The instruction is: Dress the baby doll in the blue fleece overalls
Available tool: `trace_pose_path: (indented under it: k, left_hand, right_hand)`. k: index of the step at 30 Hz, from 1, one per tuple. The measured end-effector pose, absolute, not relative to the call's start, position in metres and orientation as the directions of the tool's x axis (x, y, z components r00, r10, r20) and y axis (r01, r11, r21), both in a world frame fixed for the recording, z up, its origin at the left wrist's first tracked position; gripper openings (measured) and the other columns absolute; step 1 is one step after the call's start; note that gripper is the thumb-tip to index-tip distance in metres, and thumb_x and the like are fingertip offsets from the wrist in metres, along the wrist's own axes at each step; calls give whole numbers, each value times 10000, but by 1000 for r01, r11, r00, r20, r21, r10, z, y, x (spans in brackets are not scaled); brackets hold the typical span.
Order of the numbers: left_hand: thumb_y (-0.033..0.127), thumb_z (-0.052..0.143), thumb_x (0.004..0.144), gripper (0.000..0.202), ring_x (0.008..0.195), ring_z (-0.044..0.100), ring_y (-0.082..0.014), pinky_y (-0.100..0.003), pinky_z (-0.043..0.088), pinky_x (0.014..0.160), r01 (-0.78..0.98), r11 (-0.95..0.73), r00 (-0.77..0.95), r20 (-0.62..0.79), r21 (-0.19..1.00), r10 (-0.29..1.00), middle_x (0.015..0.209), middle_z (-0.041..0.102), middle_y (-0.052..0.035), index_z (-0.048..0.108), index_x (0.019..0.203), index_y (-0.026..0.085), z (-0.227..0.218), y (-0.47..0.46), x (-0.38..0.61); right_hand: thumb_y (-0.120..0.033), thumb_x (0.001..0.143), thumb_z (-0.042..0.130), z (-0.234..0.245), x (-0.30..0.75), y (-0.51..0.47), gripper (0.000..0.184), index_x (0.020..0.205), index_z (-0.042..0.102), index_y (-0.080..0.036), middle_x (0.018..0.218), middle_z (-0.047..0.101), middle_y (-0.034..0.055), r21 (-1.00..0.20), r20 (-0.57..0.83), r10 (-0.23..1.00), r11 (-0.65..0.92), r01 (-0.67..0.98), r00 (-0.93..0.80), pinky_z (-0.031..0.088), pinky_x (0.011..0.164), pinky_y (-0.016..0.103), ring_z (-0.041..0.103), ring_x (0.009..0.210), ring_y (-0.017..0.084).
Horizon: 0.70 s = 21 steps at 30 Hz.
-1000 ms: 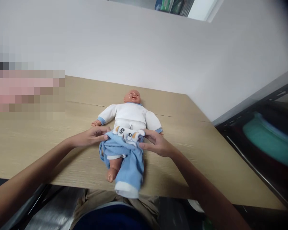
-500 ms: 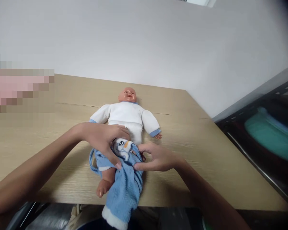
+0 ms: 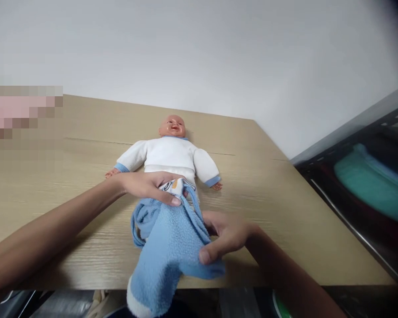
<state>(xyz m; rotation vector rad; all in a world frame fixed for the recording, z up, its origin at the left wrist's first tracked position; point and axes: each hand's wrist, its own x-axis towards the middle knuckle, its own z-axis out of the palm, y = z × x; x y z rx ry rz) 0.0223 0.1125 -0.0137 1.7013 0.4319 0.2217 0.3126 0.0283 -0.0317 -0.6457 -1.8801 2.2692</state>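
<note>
A baby doll (image 3: pixel 170 154) in a white top with blue cuffs lies on its back on the wooden table, head away from me. Blue fleece doll trousers (image 3: pixel 168 238) with white hems and a white animal-face patch cover its lower body, and one trouser leg hangs over the table's near edge. My left hand (image 3: pixel 152 187) pinches the trousers' upper part by the patch, thumb on top. My right hand (image 3: pixel 223 236) grips the cloth on the right side, its fingers partly behind the fabric. The doll's legs are hidden under the trousers.
The wooden table (image 3: pixel 268 212) meets a pale wall (image 3: pixel 185 53) at the back. Right of it stands a dark rack with a teal item (image 3: pixel 367 181). A blurred-out pink patch (image 3: pixel 16 110) lies at the left.
My left hand has drawn the patch end of the trousers upward. My right hand has shifted lower and right, spreading the cloth. The doll's bare foot is now covered.
</note>
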Motion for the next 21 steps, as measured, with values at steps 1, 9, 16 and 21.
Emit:
trace_pose_path:
  k: [1, 9, 16, 21]
  left_hand:
    - [567, 980, 883, 599, 1241, 806, -333, -386, 665, 1054, 140, -79, 929, -103, 987, 355, 1327, 864, -82, 787, 1338, 228, -14, 113, 22]
    - [358, 1079, 744, 586, 1243, 825, -334, -388, 670, 1077, 184, -65, 969, -170, 981, 178, 1312, 892, -39, 837, 1267, 256, -13, 116, 20]
    - [619, 935, 917, 409, 1059, 828, -289, -369, 650, 1011, 191, -157, 937, -132, 969, 324, 1122, 896, -26, 861, 1071, 247, -23, 118, 18]
    - [773, 830, 960, 558, 1146, 816, -291, -379, 638, 1071, 150, -106, 925, -102, 983, 365, 1179, 896, -45, 872, 1147, 249, -22, 117, 19]
  right_hand:
    - [-685, 858, 975, -31, 314, 28, 551, 1021, 771, -200, 888, 715, -15, -959, -251, 370, -222, 177, -894, 578, 744, 263, 651, 786, 163]
    - [-615, 790, 1000, -39, 317, 33, 486, 918, 757, -214, 825, 673, -25, -946, -233, 722, -325, -22, -652, 509, 668, 256, 571, 729, 151]
    - [-701, 949, 905, -38, 323, 35, 664, 1408, 780, -238, 1302, 810, 77, -967, -242, 637, -224, 125, -732, 634, 997, 313, 751, 1196, 239]
    - [-670, 794, 1038, -34, 319, 29, 744, 1296, 803, -174, 1142, 849, 85, -958, -253, 440, -239, 159, -862, 691, 924, 354, 821, 1013, 258]
